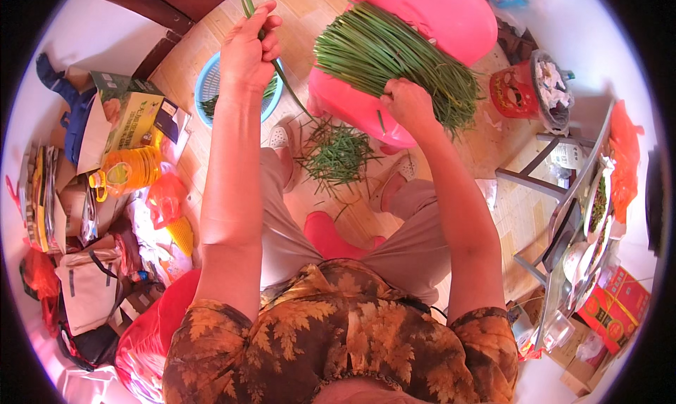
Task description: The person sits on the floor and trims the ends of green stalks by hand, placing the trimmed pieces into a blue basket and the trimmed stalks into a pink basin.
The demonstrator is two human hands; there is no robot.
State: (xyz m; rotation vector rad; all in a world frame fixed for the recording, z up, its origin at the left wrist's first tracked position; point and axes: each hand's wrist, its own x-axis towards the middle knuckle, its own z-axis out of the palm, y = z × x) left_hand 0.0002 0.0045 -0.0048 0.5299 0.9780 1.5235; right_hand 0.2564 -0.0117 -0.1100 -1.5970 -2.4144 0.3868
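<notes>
My left hand (253,47) is raised at the upper left, its fingers closed around a few long green stalks (288,82), which look like garlic scapes or chives. The stalks stick out above the fist and trail down to the right. My right hand (406,102) has curled fingers at the near edge of a large bunch of the same stalks (391,50). Whether those fingers grip any stalk is hidden. The bunch lies across a pink plastic stool or chair (462,18). Short cut pieces (340,153) are heaped on the floor between my feet.
Partly behind my left forearm stands a blue plastic basket (200,87) containing green pieces. A red bin (512,90) with a bag liner is at right, near a table holding dishes (599,203). An oil bottle (132,170), boxes (124,124) and bags crowd the left side.
</notes>
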